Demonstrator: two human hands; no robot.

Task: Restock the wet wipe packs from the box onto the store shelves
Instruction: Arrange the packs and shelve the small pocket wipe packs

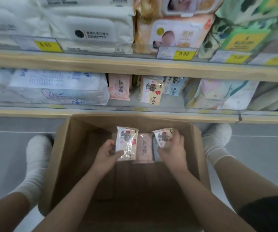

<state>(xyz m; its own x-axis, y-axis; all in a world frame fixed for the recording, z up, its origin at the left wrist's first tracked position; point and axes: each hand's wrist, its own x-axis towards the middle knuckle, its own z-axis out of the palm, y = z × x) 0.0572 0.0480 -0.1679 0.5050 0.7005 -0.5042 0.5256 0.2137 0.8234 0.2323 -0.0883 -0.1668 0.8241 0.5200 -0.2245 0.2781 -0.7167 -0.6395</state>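
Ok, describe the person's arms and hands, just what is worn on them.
Both forearms are bare, with no sleeves in view. The left hand and right hand wear no gloves, and no rings, watch or bracelets are visible on either wrist.

From my remote view I log the wearer's own body only. Both forearms are bare to the frame edge, no sleeves, no watch, no rings or bands seen on the left hand [107, 152] or right hand [173, 150]. Lower legs bare. White socks on both feet: left sock [34, 163] thick and fuzzy, slouched at the ankle; right sock [216, 143] likewise. A dark garment edge [268, 213], black, shows at the right thigh.
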